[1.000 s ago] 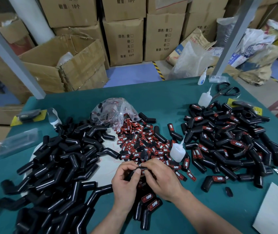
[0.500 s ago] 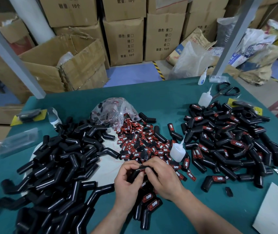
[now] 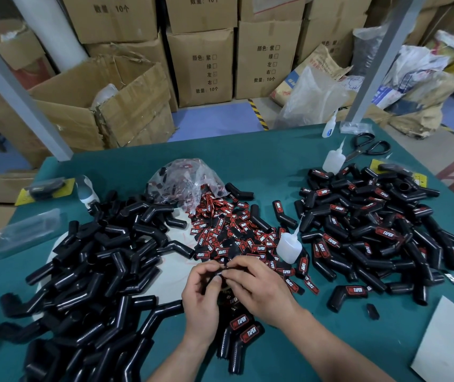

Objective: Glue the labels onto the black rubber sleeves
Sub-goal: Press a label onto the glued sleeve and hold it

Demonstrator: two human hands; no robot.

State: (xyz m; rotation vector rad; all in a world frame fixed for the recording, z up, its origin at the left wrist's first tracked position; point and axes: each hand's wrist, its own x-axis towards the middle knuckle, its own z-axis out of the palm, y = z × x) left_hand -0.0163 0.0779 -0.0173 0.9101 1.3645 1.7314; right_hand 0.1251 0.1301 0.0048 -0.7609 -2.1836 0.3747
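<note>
My left hand (image 3: 202, 296) and my right hand (image 3: 259, 288) meet in front of me, both gripping one black rubber sleeve (image 3: 221, 272) that is mostly hidden between the fingers. Just beyond them lies a heap of red-and-black TAPER labels (image 3: 228, 232). A white glue bottle (image 3: 289, 245) stands upright beside the right hand. A big pile of bare black sleeves (image 3: 96, 266) covers the left of the green table (image 3: 270, 161). Labelled sleeves (image 3: 372, 221) are heaped on the right, and two more labelled sleeves (image 3: 243, 336) lie under my wrists.
A clear bag of labels (image 3: 184, 177) sits behind the heap. A second glue bottle (image 3: 333, 159), a small bottle (image 3: 329, 128) and black scissors (image 3: 369, 146) lie at the far right. White paper (image 3: 452, 343) lies near right. Cardboard boxes (image 3: 104, 97) stand beyond the table.
Both hands stay on the sleeve at the same spot; the fingers have shifted slightly along it, the left thumb curling further over its end.
</note>
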